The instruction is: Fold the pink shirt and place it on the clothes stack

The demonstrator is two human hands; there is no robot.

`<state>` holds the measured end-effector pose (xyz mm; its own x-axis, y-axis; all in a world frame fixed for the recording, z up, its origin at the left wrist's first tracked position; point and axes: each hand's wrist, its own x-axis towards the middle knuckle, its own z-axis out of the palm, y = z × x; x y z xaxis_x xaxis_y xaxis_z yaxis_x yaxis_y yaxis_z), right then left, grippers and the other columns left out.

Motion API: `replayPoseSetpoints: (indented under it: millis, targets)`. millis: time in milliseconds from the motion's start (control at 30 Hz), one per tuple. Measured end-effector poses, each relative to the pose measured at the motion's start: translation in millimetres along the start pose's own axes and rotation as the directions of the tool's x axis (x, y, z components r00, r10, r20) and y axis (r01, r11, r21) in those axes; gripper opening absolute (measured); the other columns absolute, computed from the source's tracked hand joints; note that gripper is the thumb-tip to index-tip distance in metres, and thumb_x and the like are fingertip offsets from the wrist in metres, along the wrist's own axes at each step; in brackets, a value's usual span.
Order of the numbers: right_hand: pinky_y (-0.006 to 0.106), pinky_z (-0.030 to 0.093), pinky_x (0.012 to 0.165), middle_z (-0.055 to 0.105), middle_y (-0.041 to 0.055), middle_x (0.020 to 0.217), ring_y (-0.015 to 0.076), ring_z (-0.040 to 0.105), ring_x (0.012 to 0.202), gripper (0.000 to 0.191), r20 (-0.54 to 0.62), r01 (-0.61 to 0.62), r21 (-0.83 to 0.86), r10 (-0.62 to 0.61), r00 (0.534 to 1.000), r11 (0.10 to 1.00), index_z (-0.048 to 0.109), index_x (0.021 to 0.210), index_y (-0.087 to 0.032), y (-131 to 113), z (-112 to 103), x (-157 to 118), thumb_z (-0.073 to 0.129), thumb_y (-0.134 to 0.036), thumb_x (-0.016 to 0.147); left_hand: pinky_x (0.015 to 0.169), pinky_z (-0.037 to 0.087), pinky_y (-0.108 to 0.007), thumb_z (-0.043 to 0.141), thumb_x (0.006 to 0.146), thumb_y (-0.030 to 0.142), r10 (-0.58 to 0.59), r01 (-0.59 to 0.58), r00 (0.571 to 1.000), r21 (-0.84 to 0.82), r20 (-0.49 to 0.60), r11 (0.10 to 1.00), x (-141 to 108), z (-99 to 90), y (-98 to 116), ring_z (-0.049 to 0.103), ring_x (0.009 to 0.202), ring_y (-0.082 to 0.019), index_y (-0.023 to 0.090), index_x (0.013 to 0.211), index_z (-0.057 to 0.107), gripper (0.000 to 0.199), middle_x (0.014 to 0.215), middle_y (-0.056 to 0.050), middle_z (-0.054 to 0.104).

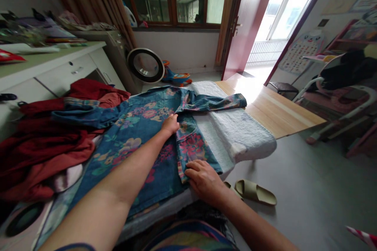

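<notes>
A blue denim jacket (118,157) with a flower print lies spread out before me, its sleeves reaching to the left and to the right. On its right side a front panel (191,147) is turned so that a strip of it lies over the white quilted cover. My left hand (171,124) pinches the cloth at the upper end of this panel, near the right sleeve's base. Down by the panel's lower corner, my right hand (203,174) has its fingers curled on the hem. The fingertips of both hands are partly hidden.
Red cloth (47,137) is heaped to the left of the jacket. Under it the white quilted cover (244,133) drapes the surface, beside a wooden board (279,110). Olive slippers (256,192) lie on the floor. A pink chair (338,102) stands right, a white cabinet (67,66) left.
</notes>
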<state>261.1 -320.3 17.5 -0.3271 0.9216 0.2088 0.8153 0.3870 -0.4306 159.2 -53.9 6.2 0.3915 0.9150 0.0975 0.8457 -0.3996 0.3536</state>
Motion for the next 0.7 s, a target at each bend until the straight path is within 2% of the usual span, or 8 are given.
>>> replayPoseSetpoints:
  millis: [167,233,300,367,467,533,600,700]
  targets:
    - [0.035,0.041,0.102,0.067,0.0048,0.118,0.0202,0.057,0.111,0.016,0.011,-0.037,0.028,0.037,0.999,0.999,0.067,0.105,-0.022,-4.4,-4.0,1.3,0.06,-0.019,0.09,0.106,0.046,-0.032,0.05,0.084,0.013,0.023,-0.022,1.0,0.076,0.0,0.997,-5.3,-3.6,3.4,0.057,0.124,-0.025,0.015,0.137,0.053,0.052,0.137,-0.013,0.057]
    - [0.037,0.039,0.107,0.065,0.0055,0.124,0.0213,0.054,0.118,0.024,0.044,-0.032,0.064,0.03,0.999,0.997,0.065,0.114,-0.022,-6.0,-6.6,0.8,0.062,-0.027,0.09,0.11,0.042,-0.043,0.054,0.084,0.015,0.006,-0.004,1.0,0.121,-0.015,0.993,-10.8,-6.7,8.6,0.05,0.13,-0.03,0.017,0.132,0.057,0.048,0.144,-0.014,0.051]
    - [0.039,0.035,0.111,0.061,0.0069,0.133,0.0231,0.05,0.127,0.038,0.101,-0.017,0.109,0.006,0.995,0.994,0.062,0.124,-0.021,-7.0,-9.0,-0.3,0.065,-0.035,0.089,0.114,0.031,-0.058,0.056,0.085,0.017,0.039,-0.029,0.998,0.177,-0.049,0.984,-19.4,-8.4,17.5,0.04,0.137,-0.037,0.018,0.126,0.06,0.041,0.152,-0.015,0.042]
    - [0.039,0.032,0.114,0.056,0.0089,0.14,0.024,0.045,0.133,0.047,0.143,-0.006,0.154,-0.017,0.99,0.988,0.058,0.131,-0.02,-6.4,-12.1,-0.8,0.065,-0.04,0.088,0.119,0.019,-0.059,0.051,0.089,0.018,0.16,-0.142,0.985,0.219,-0.066,0.965,-29.8,-6.5,29.8,0.031,0.143,-0.034,0.02,0.128,0.059,0.04,0.158,-0.011,0.035]
    - [0.036,0.037,0.111,0.06,0.0101,0.136,0.0216,0.049,0.131,0.04,0.161,0.01,0.233,-0.049,0.986,0.972,0.06,0.13,-0.018,0.1,-18.5,1.6,0.055,-0.035,0.094,0.122,0.018,-0.042,0.042,0.095,0.021,0.391,-0.392,0.919,0.192,0.044,0.9,-45.0,5.8,48.3,0.03,0.146,-0.022,0.021,0.137,0.053,0.043,0.158,-0.005,0.037]
    - [0.031,0.044,0.104,0.067,0.008,0.124,0.0182,0.058,0.119,0.032,0.113,-0.006,0.287,-0.028,0.993,0.958,0.063,0.123,-0.018,9.8,-22.2,5.0,0.047,-0.029,0.098,0.12,0.023,-0.038,0.039,0.098,0.031,0.458,-0.482,0.871,0.129,0.176,0.866,-53.5,17.7,55.9,0.032,0.145,-0.021,0.019,0.143,0.047,0.047,0.157,-0.008,0.038]
    - [0.031,0.047,0.1,0.069,0.0069,0.118,0.0165,0.062,0.111,0.031,-0.018,-0.061,0.28,0.068,0.997,0.958,0.064,0.12,-0.019,23.0,-22.8,7.8,0.04,-0.023,0.1,0.118,0.025,-0.042,0.036,0.099,0.04,0.467,-0.505,0.844,0.096,0.265,0.858,-59.9,28.1,58.4,0.03,0.146,-0.024,0.017,0.147,0.041,0.054,0.158,-0.011,0.035]
    - [0.041,0.04,0.109,0.06,0.0128,0.135,0.022,0.052,0.128,0.037,-0.154,-0.204,0.105,0.219,0.964,0.973,0.057,0.131,-0.016,42.0,-16.3,7.1,0.042,-0.021,0.098,0.119,0.022,-0.044,0.034,0.099,0.045,0.443,-0.487,0.85,0.106,0.287,0.867,-64.9,35.7,56.8,0.025,0.148,-0.024,0.018,0.15,0.036,0.058,0.161,-0.011,0.029]
